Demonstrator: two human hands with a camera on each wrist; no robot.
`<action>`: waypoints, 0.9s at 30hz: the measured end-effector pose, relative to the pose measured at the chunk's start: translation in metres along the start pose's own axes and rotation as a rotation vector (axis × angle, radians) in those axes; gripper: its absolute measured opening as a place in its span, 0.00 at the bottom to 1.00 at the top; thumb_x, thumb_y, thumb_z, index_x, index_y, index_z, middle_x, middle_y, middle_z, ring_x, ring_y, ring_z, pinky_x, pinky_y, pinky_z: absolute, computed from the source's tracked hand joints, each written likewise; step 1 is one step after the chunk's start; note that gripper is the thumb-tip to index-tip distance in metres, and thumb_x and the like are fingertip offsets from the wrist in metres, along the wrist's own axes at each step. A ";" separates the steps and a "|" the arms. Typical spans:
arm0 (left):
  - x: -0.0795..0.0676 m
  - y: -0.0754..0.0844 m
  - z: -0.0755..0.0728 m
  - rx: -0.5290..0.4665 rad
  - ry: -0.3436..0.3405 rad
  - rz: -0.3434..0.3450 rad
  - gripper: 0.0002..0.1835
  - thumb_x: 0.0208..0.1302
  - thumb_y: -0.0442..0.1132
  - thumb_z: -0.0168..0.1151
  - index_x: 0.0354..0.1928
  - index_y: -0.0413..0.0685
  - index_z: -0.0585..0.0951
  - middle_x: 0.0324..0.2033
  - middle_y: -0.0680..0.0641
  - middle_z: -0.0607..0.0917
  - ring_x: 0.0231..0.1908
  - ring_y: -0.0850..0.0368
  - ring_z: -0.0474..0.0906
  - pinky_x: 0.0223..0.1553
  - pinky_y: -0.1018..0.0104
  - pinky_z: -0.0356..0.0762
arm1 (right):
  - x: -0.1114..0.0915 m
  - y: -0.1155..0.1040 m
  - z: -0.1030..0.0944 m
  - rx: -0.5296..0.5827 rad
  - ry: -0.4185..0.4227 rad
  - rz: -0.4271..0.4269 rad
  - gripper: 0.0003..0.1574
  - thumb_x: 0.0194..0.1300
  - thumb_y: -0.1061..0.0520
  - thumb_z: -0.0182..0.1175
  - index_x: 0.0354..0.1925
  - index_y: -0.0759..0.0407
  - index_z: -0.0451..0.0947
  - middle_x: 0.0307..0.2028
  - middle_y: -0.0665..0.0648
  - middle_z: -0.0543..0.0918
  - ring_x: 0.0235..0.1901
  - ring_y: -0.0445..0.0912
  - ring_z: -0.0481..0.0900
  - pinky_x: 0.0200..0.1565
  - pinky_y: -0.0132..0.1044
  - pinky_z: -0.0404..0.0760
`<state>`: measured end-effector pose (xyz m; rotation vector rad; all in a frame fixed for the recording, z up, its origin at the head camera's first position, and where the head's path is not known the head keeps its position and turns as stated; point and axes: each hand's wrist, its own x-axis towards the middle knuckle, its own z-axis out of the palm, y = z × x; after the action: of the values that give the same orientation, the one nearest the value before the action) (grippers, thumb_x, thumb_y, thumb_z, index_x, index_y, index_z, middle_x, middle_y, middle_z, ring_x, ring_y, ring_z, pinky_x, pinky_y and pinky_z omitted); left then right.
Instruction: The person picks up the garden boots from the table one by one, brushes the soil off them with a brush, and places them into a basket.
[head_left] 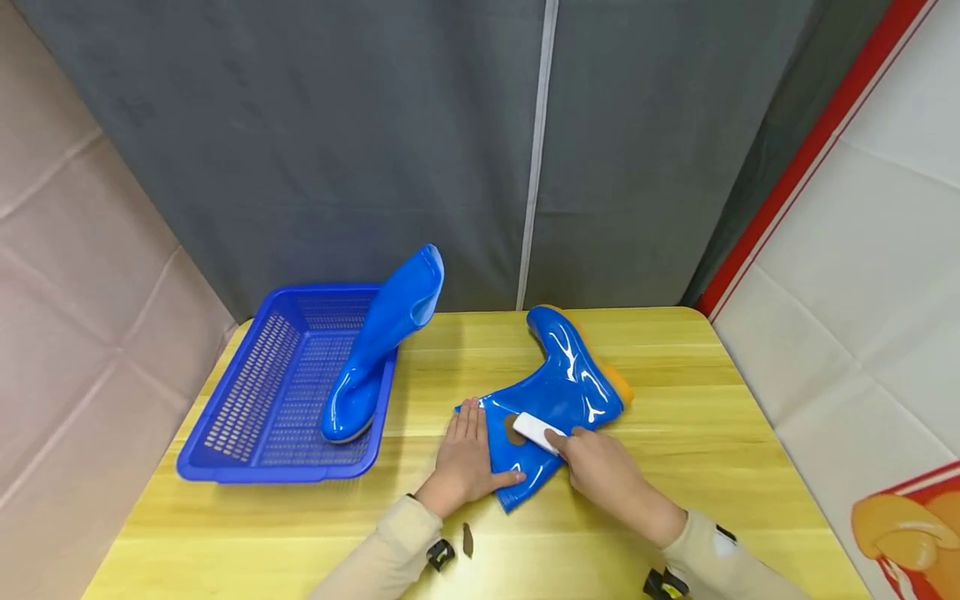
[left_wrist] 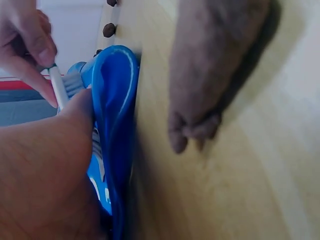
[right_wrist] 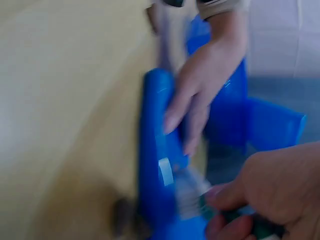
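Note:
A glossy blue rain boot with an orange sole lies on its side on the table, its opening towards me. On its shaft shows a brown muddy patch. My left hand presses on the shaft near the opening, fingers extended and thumb spread. In my right hand I grip a white-backed scrub brush, held against the shaft beside the patch. Its pale bristles show in the left wrist view. The right wrist view is blurred where the brush meets the boot.
A blue plastic basket stands at the left, with a second blue boot leaning in it over the right rim. A brown lump lies on the table near my left wrist. A grey curtain hangs behind.

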<state>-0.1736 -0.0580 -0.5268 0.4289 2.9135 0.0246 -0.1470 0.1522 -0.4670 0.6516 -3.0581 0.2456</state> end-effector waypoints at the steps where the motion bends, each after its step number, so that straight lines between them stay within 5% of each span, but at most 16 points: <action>1: 0.001 0.001 0.001 0.000 -0.004 0.001 0.69 0.50 0.86 0.43 0.77 0.34 0.48 0.78 0.35 0.48 0.79 0.40 0.41 0.79 0.50 0.47 | -0.001 -0.001 -0.004 -0.004 -0.010 0.001 0.22 0.62 0.64 0.65 0.55 0.55 0.83 0.28 0.57 0.84 0.23 0.44 0.70 0.26 0.33 0.74; 9: 0.004 -0.004 0.003 -0.061 -0.021 0.021 0.68 0.52 0.86 0.43 0.77 0.36 0.46 0.79 0.36 0.45 0.80 0.41 0.37 0.79 0.49 0.45 | -0.013 0.001 -0.029 -0.037 -0.091 0.018 0.24 0.54 0.55 0.75 0.51 0.51 0.85 0.26 0.52 0.84 0.22 0.42 0.72 0.25 0.36 0.74; 16: -0.003 -0.014 -0.007 -0.129 -0.047 0.056 0.66 0.55 0.81 0.51 0.77 0.34 0.47 0.78 0.35 0.45 0.80 0.40 0.38 0.79 0.48 0.45 | -0.024 0.007 -0.037 -0.004 -0.079 0.048 0.21 0.62 0.61 0.66 0.54 0.49 0.84 0.26 0.50 0.82 0.21 0.40 0.68 0.22 0.30 0.67; 23: -0.004 -0.010 -0.005 -0.091 -0.040 0.035 0.68 0.53 0.82 0.51 0.77 0.33 0.46 0.78 0.34 0.45 0.79 0.40 0.38 0.79 0.49 0.45 | -0.007 0.005 -0.024 0.046 -0.020 0.051 0.21 0.67 0.56 0.64 0.57 0.44 0.82 0.36 0.53 0.85 0.24 0.39 0.69 0.24 0.29 0.69; 27: -0.003 -0.007 -0.004 -0.066 -0.035 0.031 0.68 0.53 0.83 0.49 0.77 0.33 0.47 0.78 0.34 0.46 0.79 0.41 0.39 0.79 0.49 0.45 | 0.003 0.003 -0.004 0.039 -0.003 0.002 0.20 0.70 0.55 0.60 0.59 0.43 0.81 0.30 0.52 0.81 0.22 0.39 0.67 0.24 0.28 0.67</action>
<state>-0.1736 -0.0658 -0.5231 0.4583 2.8619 0.1165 -0.1510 0.1539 -0.4636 0.6506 -3.0642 0.3060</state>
